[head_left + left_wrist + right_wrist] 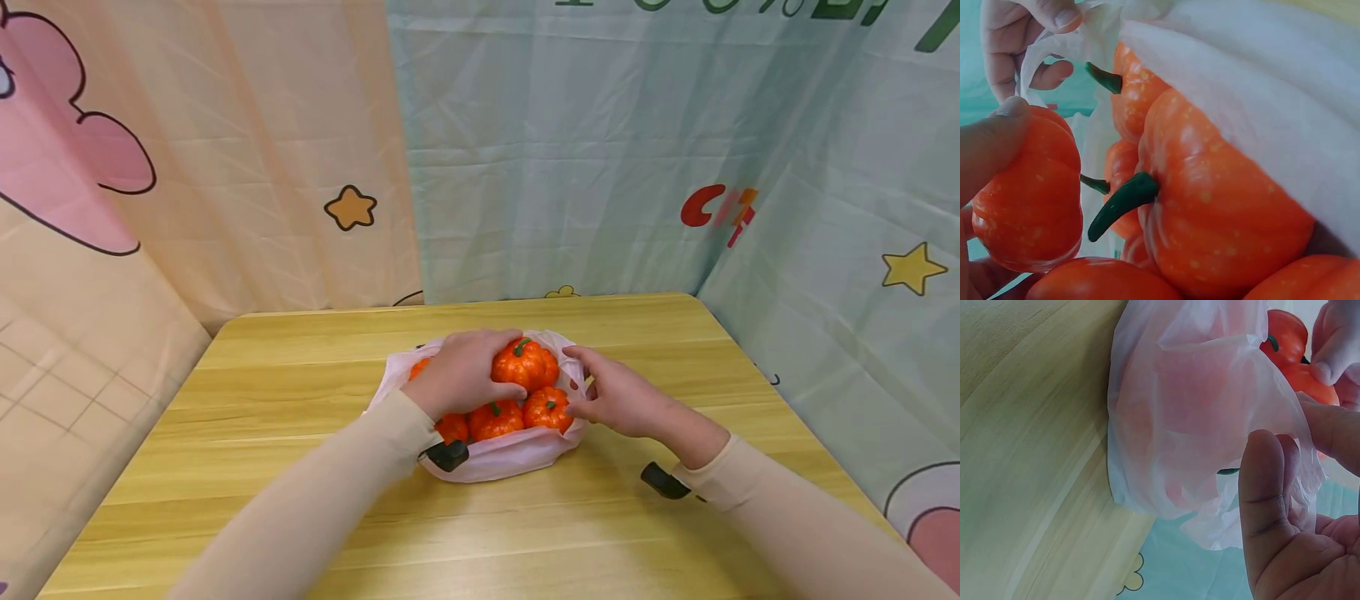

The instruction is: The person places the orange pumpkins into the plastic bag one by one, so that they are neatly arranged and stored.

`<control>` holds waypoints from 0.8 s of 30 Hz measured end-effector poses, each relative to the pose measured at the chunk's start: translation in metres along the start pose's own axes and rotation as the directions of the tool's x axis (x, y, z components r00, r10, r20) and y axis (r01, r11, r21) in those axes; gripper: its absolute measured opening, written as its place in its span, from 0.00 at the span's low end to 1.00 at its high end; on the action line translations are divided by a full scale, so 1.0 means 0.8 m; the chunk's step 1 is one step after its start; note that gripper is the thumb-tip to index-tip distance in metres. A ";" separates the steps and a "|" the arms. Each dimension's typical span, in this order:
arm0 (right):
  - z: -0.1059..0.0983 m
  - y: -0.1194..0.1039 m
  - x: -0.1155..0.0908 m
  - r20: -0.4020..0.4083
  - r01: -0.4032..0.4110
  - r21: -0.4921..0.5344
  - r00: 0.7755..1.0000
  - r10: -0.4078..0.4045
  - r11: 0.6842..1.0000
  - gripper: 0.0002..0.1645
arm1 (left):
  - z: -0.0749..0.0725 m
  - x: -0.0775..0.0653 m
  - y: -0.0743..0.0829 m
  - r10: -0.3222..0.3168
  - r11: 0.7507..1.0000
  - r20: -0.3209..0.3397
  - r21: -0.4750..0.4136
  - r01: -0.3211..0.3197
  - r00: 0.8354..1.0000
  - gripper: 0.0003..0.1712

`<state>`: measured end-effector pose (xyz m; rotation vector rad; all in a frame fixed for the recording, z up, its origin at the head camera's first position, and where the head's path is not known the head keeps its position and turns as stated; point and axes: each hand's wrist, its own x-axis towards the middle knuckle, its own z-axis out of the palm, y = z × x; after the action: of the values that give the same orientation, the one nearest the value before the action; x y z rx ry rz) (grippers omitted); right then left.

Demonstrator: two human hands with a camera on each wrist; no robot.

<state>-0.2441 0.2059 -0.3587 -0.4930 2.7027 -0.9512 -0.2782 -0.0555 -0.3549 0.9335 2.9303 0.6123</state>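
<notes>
A thin whitish-pink plastic bag [487, 462] lies open on the table, holding several small orange pumpkins [495, 419] with green stems. My left hand [468, 371] reaches over the bag's mouth and grips one pumpkin [1032, 187] between thumb and fingers, above the others. At the bag's right side, my right hand [626, 396] holds the rim, the thin plastic [1210, 394] passing between its thumb and curled fingers. The bag's wall partly covers the pumpkins on that side in the right wrist view.
The bag sits near the middle of a light wooden table [300, 358]. Printed cloth curtains [562, 167] with stars and cartoon shapes hang behind the table and along both sides. A black wrist camera [447, 456] on the left sleeve is close to the bag's front edge.
</notes>
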 end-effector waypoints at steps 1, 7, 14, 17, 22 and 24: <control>0.000 0.000 0.000 0.000 0.000 0.000 1.000 0.000 1.000 0.52 | 0.002 0.000 0.000 -0.004 1.000 0.006 0.004 0.004 1.000 0.49; 0.002 0.000 0.001 0.003 -0.003 0.003 1.000 0.003 1.000 0.53 | 0.009 0.000 0.002 -0.016 0.998 0.031 0.059 0.014 0.999 0.49; 0.004 0.000 0.001 0.004 -0.006 0.007 1.000 0.005 1.000 0.52 | 0.013 -0.001 0.003 -0.017 0.993 0.041 0.116 0.012 0.999 0.48; 0.004 0.001 0.001 0.002 -0.002 0.004 1.000 0.002 1.000 0.52 | 0.017 -0.001 0.002 -0.024 0.991 0.043 0.136 0.018 0.999 0.48; 0.005 0.002 0.002 0.000 0.009 0.003 1.000 -0.009 1.000 0.52 | 0.022 0.000 0.002 -0.040 0.986 0.037 0.163 0.033 0.999 0.48; 0.005 0.002 0.002 0.000 0.013 0.002 1.000 -0.013 1.000 0.52 | 0.023 0.001 0.002 -0.045 0.984 0.033 0.175 0.038 0.998 0.48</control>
<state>-0.2444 0.2040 -0.3631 -0.5112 2.7013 -0.9566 -0.2756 -0.0472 -0.3710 0.8834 3.0001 0.3364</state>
